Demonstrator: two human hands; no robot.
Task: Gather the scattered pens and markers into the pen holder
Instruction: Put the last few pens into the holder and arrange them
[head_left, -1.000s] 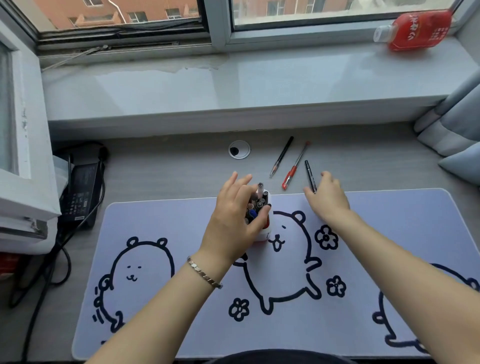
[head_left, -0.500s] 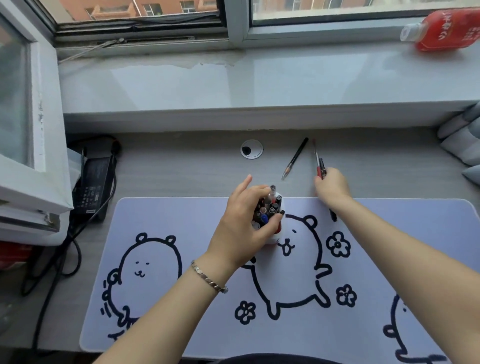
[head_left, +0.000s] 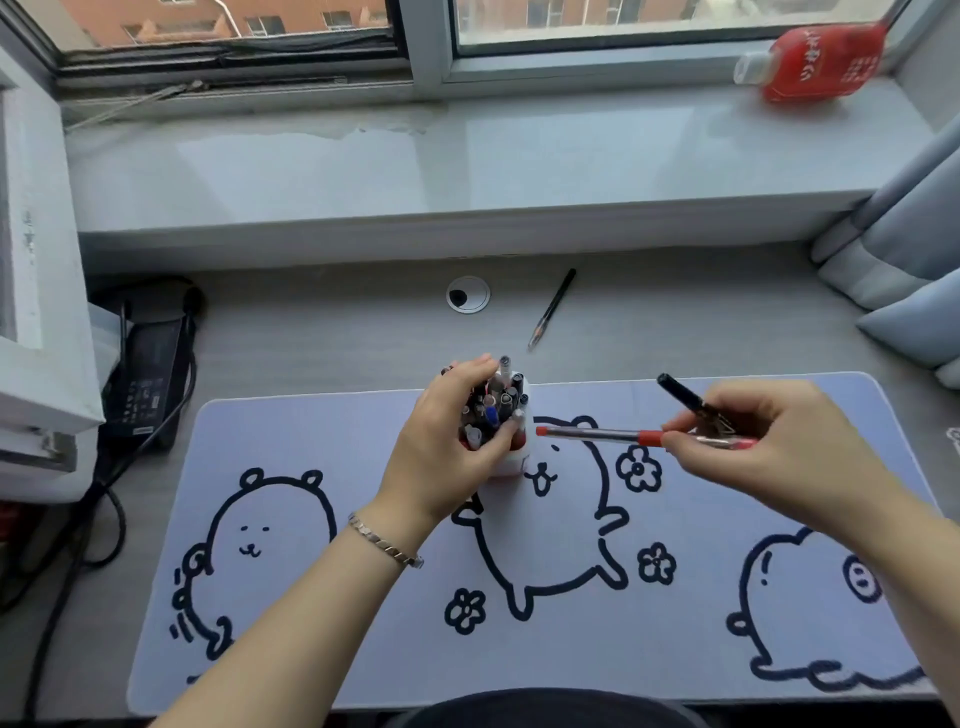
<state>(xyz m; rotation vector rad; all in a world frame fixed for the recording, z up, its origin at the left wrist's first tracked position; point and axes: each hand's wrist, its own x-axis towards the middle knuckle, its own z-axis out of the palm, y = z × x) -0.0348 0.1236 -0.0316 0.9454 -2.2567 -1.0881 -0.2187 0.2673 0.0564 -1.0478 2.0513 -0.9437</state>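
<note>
A white pen holder (head_left: 511, 462) packed with several pens stands on the desk mat (head_left: 363, 649). My left hand (head_left: 447, 457) wraps around the holder from the left. Just right of it, above the mat, my right hand (head_left: 769, 447) grips two pens. One is a red pen (head_left: 597, 434) lying level with its tip a little short of the holder's rim. The other is a black pen (head_left: 680, 396) pointing up and left. Another black pen (head_left: 552, 309) lies loose on the grey desk behind the holder.
A round cable grommet (head_left: 467, 294) sits in the desk left of the loose pen. A black power adapter (head_left: 148, 376) with cables lies at the left. A red bottle (head_left: 815, 62) lies on the windowsill. Grey cushions (head_left: 904, 280) fill the right edge.
My right hand picked the red pen and a black pen off the desk and carried them back over the mat toward the holder. The left hand stayed on the holder.
</note>
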